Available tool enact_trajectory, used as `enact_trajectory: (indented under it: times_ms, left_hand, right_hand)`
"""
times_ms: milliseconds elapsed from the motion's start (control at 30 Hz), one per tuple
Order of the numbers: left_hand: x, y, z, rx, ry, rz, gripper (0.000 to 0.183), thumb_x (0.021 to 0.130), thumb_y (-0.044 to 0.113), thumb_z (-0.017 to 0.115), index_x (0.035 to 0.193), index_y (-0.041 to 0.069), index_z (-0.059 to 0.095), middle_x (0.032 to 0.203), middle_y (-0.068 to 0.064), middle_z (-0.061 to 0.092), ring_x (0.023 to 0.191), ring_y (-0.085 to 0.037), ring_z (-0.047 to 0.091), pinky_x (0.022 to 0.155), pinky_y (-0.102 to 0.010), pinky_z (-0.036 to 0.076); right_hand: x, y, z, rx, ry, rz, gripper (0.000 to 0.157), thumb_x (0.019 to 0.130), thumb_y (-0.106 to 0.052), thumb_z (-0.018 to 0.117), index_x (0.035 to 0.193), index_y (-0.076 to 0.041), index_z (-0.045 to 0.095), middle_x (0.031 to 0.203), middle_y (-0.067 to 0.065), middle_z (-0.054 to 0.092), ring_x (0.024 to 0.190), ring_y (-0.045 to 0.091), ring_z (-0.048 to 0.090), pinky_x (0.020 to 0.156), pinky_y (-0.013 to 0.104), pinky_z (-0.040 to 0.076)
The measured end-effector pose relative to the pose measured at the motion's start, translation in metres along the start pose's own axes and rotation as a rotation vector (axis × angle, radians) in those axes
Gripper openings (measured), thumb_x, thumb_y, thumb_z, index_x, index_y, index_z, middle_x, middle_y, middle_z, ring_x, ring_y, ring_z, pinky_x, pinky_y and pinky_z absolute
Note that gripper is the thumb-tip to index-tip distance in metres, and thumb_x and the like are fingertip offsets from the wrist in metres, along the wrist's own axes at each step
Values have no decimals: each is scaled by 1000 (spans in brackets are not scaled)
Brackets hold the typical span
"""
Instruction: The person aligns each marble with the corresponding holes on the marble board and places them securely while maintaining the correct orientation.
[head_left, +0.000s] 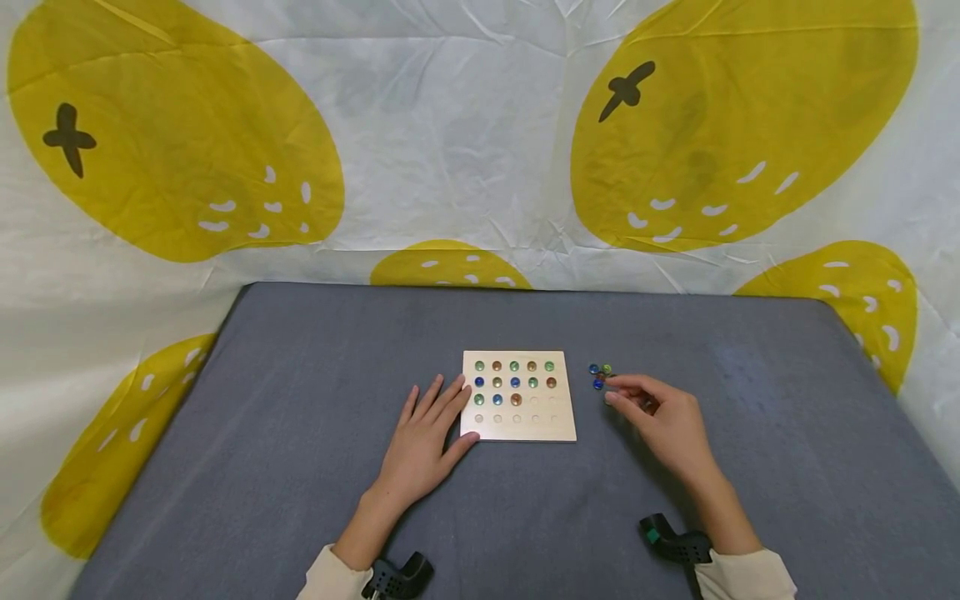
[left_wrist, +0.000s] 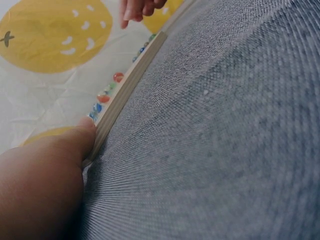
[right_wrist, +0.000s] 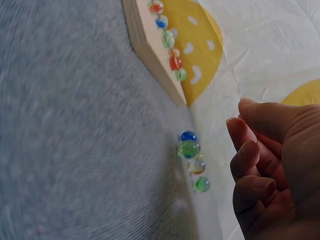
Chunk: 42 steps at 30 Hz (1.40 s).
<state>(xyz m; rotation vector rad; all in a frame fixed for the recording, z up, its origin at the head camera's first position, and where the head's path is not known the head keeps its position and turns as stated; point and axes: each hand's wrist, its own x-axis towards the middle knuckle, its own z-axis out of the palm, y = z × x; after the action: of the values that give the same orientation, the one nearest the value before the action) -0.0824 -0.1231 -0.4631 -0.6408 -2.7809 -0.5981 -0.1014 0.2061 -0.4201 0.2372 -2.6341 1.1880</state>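
Note:
A pale wooden board lies on the cloth, with rows of round hollows. Glass marbles in green, blue and amber fill its two far rows and the left part of the third; bare hollows show in the nearest row. My left hand rests flat at the board's left edge, fingers spread, thumb at the near corner. Right of the board lies a small cluster of loose marbles, blue and green among them. My right hand hovers right beside this cluster, thumb and index tips apart, other fingers loosely bent, nothing visible between them.
A grey cloth covers the table. Behind it hangs a white curtain with large yellow fruit prints. Each wrist wears a black camera mount, close above the tabletop.

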Motion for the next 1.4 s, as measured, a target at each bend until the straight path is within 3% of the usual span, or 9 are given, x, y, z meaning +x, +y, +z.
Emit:
enact_trajectory:
  times_ms: [500,900,1400]
  left_hand:
    - [0,-1,1,-2,20,19,62,94,46,56,146,15,43,152,-1,34,141,-28,26,113,-54,14]
    - [1,-1,1,6,23,20,62,94,46,57,145,14,44,151,-1,36,140,-29,27,112,-54,15]
    - [-1,-1,1,0,16,15,62,94,45,57,146,15,43,152,-1,35,141,-28,26,113,-54,15]
  right_hand:
    - [-4,21,7,-5,2,24,17,86,-17,74,101,-11,73,78,-3,65,63,8,55,55,17,41]
    - [-4,32,13,-17,-4,23,18,84,-16,76,100,-11,73,72,-4,60,56,8,45,50,20,33]
    - [-5,35,16,-33,-4,1,16,79,-12,80,93,-12,72,71,-6,58,56,6,43,51,19,33]
